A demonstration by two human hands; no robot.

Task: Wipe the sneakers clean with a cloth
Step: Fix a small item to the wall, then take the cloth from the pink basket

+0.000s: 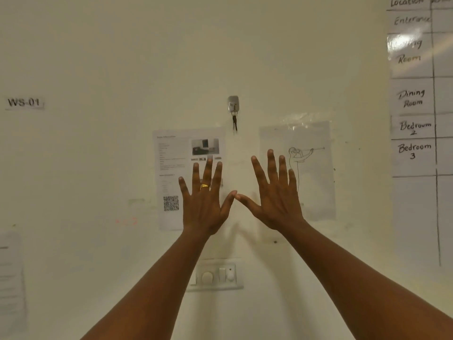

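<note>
in the head view both bare arms reach up and forward from the bottom edge toward a pale wall (98,57), backs of the hands to the camera. the left hand (204,207) is flat and wide open, its fingers (207,170) straight, fanned apart and pointing up, with a gold ring (204,186) on one of the middle fingers. the right hand (277,202) mirrors it just beside, its fingers (270,165) also straight and spread. the two thumbs angle inward and their tips meet, or very nearly meet, between the hands. neither hand grips or pinches anything; whether the palms touch the wall or hover just off it cannot be told. where the sneakers and the cloth lie cannot be told from this view. behind the left hand a printed sheet (171,155) with a small photo and a qr code (170,203) is stuck to the wall, and behind the right hand a clear-covered sheet (316,187) bears a line drawing of a figure. above and between the hands a metal hook (232,103) holds a small dark hanging item (234,123). below the wrists sits a white switch panel (215,276) with a round dial. a label reading ws-01 (23,102) is far to the left, a handwritten room chart (414,94) fills the right edge, and another paper (11,278) shows at the lower left.
</note>
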